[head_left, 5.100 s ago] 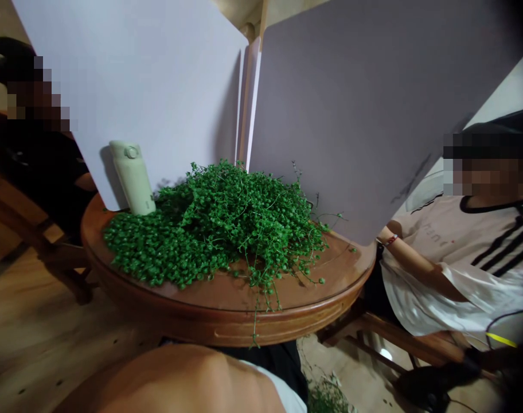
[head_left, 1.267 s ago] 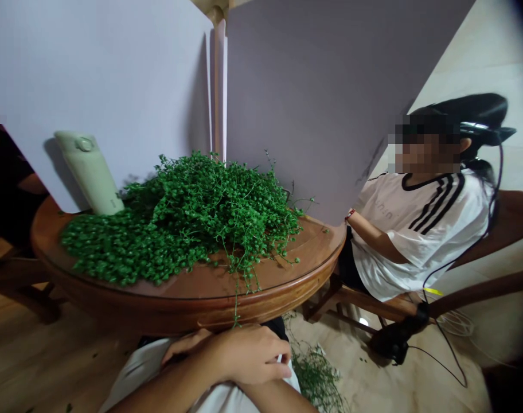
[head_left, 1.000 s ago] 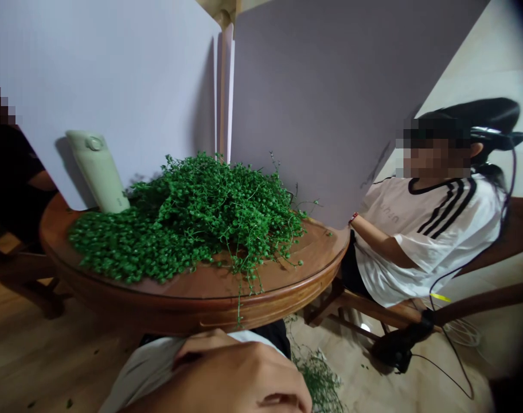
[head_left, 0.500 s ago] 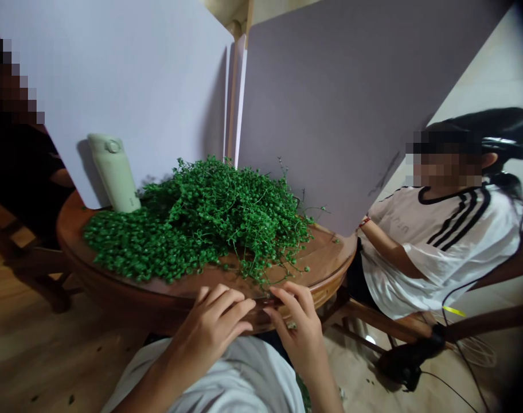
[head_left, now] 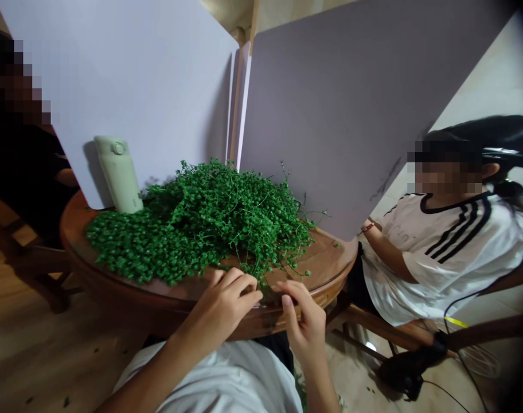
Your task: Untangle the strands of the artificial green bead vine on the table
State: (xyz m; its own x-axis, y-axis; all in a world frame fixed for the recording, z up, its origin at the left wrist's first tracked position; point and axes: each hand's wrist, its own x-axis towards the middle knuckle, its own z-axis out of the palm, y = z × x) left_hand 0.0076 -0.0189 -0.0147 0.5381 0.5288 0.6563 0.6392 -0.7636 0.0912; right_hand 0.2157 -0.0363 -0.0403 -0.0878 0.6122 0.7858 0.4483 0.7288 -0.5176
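A big heap of green beaded sprigs point(head_left: 201, 221) covers the round wooden table point(head_left: 330, 267). My left hand point(head_left: 227, 304) rests at the table's near edge, fingers curled on the thin stems that trail from the heap. My right hand point(head_left: 302, 321) is just beside it, fingers bent and pinched toward the same trailing stems. The two hands almost touch at the fingertips.
A pale green flask point(head_left: 118, 175) stands at the back left of the table. Two grey boards point(head_left: 351, 109) stand upright behind the heap. A person in a white striped shirt point(head_left: 451, 241) sits at the right; another person in dark clothes point(head_left: 24, 160) is at the left.
My hands came up from my lap to the table's near edge and closed on the trailing stems. The view shifted slightly.
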